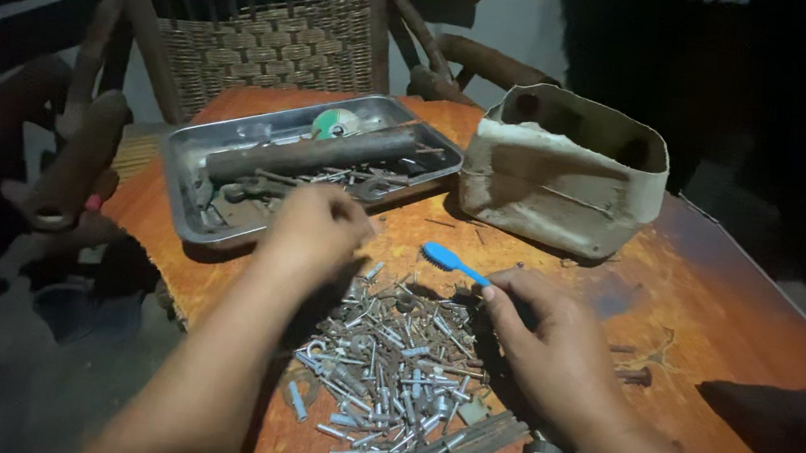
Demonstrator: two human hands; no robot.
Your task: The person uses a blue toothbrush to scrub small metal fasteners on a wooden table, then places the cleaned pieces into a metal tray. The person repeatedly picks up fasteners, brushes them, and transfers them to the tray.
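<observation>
A wooden table (712,296) carried a metal tray (234,136) of tools and a pile of screws (390,363). The right hand (549,344) gripped a blue toothbrush (454,263) above the pile. The left hand (316,228), fingers curled, hovered at the tray's edge; its grasp couldn't be told.

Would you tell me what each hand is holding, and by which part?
The right hand holds a blue toothbrush by its handle, head free. Whether the left hand grips anything cannot be told.

Dull grey metal screws (390,363), a shiny steel tray (196,147), a glossy blue plastic brush (454,261), worn wood table (710,315).
</observation>
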